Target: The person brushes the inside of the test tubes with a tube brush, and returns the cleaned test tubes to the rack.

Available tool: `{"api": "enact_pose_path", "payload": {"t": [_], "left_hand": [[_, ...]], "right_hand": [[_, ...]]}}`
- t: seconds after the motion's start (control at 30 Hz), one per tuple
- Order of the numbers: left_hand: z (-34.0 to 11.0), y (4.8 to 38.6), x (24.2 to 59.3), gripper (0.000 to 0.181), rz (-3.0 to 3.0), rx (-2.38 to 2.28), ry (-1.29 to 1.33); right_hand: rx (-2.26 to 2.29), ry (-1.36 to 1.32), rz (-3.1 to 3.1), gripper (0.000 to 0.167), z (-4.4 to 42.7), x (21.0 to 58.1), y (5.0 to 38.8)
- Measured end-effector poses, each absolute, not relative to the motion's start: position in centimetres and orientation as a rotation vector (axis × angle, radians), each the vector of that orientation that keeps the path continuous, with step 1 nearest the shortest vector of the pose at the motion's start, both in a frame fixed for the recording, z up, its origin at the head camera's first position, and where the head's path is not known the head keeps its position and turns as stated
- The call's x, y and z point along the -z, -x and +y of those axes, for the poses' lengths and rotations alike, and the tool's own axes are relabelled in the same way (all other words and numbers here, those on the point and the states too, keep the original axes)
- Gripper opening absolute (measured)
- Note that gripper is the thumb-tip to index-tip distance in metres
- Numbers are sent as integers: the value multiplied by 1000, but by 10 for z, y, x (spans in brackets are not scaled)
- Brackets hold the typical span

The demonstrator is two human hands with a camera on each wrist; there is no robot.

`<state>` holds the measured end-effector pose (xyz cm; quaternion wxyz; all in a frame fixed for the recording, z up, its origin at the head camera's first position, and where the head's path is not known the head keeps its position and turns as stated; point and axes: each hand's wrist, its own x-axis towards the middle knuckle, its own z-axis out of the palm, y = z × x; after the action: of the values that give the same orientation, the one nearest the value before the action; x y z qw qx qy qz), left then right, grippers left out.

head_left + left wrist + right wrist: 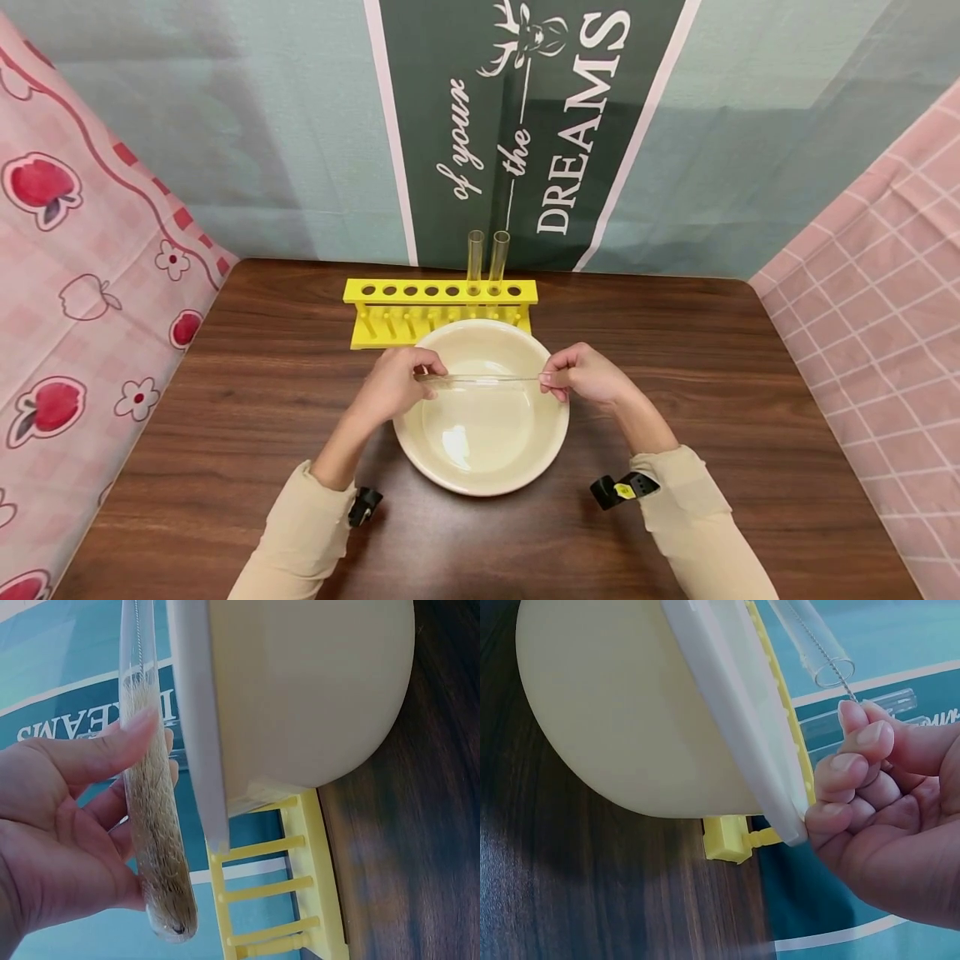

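Note:
Over the cream basin (480,490), my left hand (390,385) holds a clear glass test tube (483,381) lying level. Its thumb and fingers grip the closed-end part, as the left wrist view shows. Inside the tube sit the pale bristles of a test tube brush (156,832), reaching down to the rounded bottom. From the tube's open mouth comes the brush's twisted wire (826,658). My right hand (587,375) pinches that wire just outside the mouth, with its other fingers curled. The wire's far end is hidden in the right hand.
Behind the basin stands a yellow test tube rack (363,293), partly covered by the basin's rim. Two upright test tubes, one (475,260) beside another (499,260), stand in its right part. Fabric curtains enclose the brown wooden table (225,467) at the back and sides.

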<state>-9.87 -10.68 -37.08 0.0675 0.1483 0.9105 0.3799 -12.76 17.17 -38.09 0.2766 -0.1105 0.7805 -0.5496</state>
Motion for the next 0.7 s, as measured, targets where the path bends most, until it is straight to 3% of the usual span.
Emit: {"api": "enact_pose_path", "payload": {"t": [0.7], "left_hand": [[-112, 102, 368, 18, 2681, -1065, -452]], "right_hand": [[1425, 394, 2182, 16, 174, 381, 127]]}}
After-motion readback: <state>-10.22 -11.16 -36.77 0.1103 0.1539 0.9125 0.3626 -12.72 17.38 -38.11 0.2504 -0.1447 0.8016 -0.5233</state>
